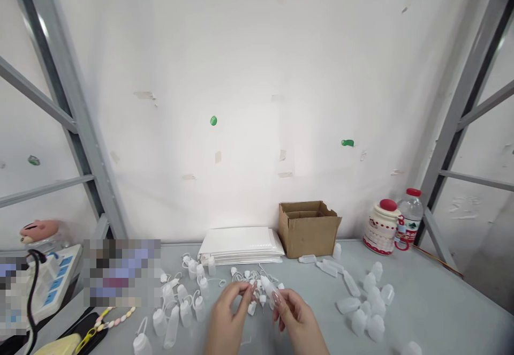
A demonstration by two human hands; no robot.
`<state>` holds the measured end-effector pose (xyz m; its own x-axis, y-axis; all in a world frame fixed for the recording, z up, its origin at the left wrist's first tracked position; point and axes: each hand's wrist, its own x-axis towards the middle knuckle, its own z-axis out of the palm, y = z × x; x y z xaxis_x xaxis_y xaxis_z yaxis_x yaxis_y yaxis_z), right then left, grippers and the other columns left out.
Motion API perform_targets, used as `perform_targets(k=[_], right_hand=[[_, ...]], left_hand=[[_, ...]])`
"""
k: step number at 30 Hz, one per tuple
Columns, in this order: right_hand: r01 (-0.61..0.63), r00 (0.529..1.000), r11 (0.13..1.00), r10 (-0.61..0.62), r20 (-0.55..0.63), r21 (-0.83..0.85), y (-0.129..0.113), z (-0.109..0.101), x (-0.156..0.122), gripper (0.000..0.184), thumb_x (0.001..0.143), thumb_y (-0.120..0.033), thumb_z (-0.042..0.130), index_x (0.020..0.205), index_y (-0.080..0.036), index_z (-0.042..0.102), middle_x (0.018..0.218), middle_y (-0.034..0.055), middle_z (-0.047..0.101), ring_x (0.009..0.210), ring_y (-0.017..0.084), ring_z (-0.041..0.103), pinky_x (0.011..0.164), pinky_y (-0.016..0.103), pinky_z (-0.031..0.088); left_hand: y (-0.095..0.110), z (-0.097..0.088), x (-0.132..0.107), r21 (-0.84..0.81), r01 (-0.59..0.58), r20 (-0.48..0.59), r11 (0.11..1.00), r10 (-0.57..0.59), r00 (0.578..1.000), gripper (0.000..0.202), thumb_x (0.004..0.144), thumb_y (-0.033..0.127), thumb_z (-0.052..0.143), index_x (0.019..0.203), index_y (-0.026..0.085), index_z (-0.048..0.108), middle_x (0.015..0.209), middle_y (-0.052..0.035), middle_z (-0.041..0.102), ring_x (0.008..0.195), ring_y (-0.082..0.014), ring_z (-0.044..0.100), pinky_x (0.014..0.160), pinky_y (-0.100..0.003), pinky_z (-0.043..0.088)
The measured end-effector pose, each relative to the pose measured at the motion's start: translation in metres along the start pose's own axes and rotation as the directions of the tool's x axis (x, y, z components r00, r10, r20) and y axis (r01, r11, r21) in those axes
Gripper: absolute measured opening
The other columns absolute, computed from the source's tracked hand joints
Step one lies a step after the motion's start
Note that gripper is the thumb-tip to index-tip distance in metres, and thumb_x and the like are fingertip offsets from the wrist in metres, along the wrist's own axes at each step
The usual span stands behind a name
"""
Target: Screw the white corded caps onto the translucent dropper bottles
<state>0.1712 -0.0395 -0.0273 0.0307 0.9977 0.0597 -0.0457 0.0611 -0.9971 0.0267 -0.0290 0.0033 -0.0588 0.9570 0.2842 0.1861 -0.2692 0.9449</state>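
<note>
In the head view my right hand (296, 316) is closed around a small translucent plastic squeeze bottle (266, 284), tilted with its top up and to the left. My left hand (232, 312) is just left of it, thumb and forefinger pinched together; what lies between those fingertips is too small to make out. Behind and between both hands lies a pile of white caps with looped cords (251, 276). To the left stand several small white bottles with caps and cords (185, 312). Several uncapped translucent bottles (376, 302) are grouped to the right.
A stack of flat white sheets or boxes (241, 242) lies against the wall beside an open cardboard box (309, 234). At the right stand a cream jar with red trim (381, 229) and a clear red-capped bottle (411, 213). A power strip (60, 280) with cables sits left.
</note>
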Motion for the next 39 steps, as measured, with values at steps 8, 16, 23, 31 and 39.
perform_targets(k=[8,16,23,31,39], right_hand=[[0.088,0.988,0.993,-0.097,-0.121,-0.078,-0.003,0.009,-0.007,0.047,0.067,-0.064,0.053,0.07,-0.018,0.061,0.051,-0.0013,0.052,0.05,0.015,0.047,0.049,0.025,0.038],[0.147,0.976,0.949,-0.185,-0.113,-0.278,-0.002,0.01,-0.013,0.044,0.07,-0.064,0.05,0.069,-0.021,0.064,0.051,0.0008,0.06,0.057,0.019,0.05,0.061,0.029,0.038],[0.169,0.972,0.918,-0.215,-0.091,-0.359,-0.007,0.009,-0.016,0.041,0.072,-0.062,0.051,0.064,-0.023,0.063,0.052,0.0004,0.063,0.059,0.019,0.051,0.065,0.029,0.036],[0.166,0.973,0.916,-0.213,-0.091,-0.365,-0.009,0.01,-0.017,0.039,0.072,-0.06,0.052,0.063,-0.024,0.063,0.051,-0.0001,0.064,0.058,0.02,0.051,0.066,0.029,0.035],[0.181,0.971,0.913,-0.224,-0.078,-0.364,-0.005,0.01,-0.015,0.041,0.074,-0.06,0.05,0.064,-0.023,0.064,0.051,0.0009,0.063,0.058,0.02,0.052,0.066,0.029,0.035]], left_hand=[[0.01,-0.014,0.015,-0.565,0.368,0.085,0.738,-0.392,0.916,0.031,0.054,0.037,0.076,0.075,0.015,0.069,0.079,-0.0087,0.075,0.084,-0.0235,0.067,0.081,-0.031,0.05],[0.002,-0.013,0.015,-0.674,0.531,0.293,0.514,-0.474,0.83,0.016,0.061,0.019,0.074,0.075,0.013,0.07,0.082,-0.0097,0.075,0.076,-0.0182,0.069,0.072,-0.024,0.052],[0.006,-0.011,0.013,-0.667,0.525,0.353,0.529,-0.396,0.848,0.023,0.057,0.027,0.077,0.075,0.013,0.071,0.077,-0.0071,0.075,0.076,-0.0174,0.068,0.072,-0.022,0.051],[0.006,-0.011,0.013,-0.637,0.521,0.339,0.567,-0.402,0.851,0.025,0.056,0.029,0.077,0.074,0.013,0.071,0.08,-0.0092,0.075,0.082,-0.0211,0.068,0.076,-0.026,0.05],[0.006,-0.011,0.013,-0.632,0.525,0.337,0.57,-0.408,0.849,0.026,0.054,0.03,0.078,0.074,0.014,0.071,0.079,-0.0086,0.075,0.079,-0.0197,0.068,0.076,-0.025,0.049]])
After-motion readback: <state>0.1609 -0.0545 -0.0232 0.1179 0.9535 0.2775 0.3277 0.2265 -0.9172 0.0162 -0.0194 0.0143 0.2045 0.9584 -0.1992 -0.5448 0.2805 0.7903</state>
